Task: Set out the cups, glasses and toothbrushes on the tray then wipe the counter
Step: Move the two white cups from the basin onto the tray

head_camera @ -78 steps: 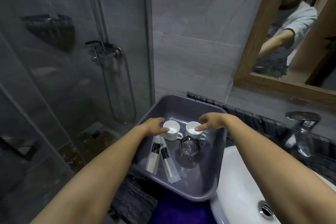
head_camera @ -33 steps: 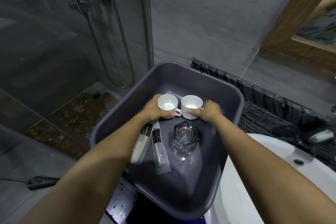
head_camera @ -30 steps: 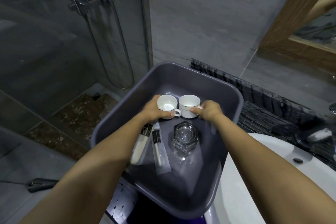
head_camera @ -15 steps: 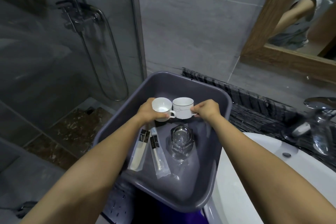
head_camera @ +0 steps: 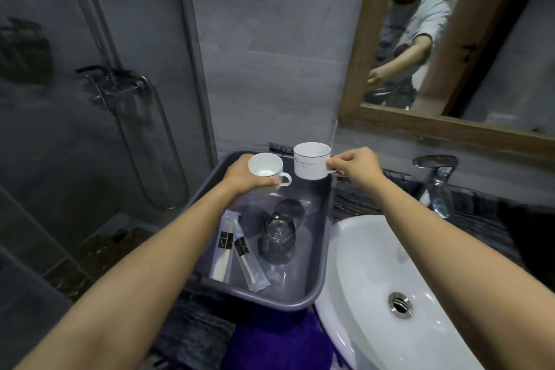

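Cups [head_camera: 311, 161] held above tray [head_camera: 315, 288] containing glasses [head_camera: 277, 239] and toothbrushes [head_camera: 237, 252].

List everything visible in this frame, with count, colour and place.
cups: 2, white, one held in each hand above the tub's far end
tub: 1, grey, left of the sink
glasses: 2, clear, in the tub
wrapped toothbrushes: 2, white, in the tub, left of the glasses
sink: 1, white, right
tap: 1, chrome, behind the sink
cloth: 1, purple, below the tub
left hand: holds a cup
right hand: holds a cup
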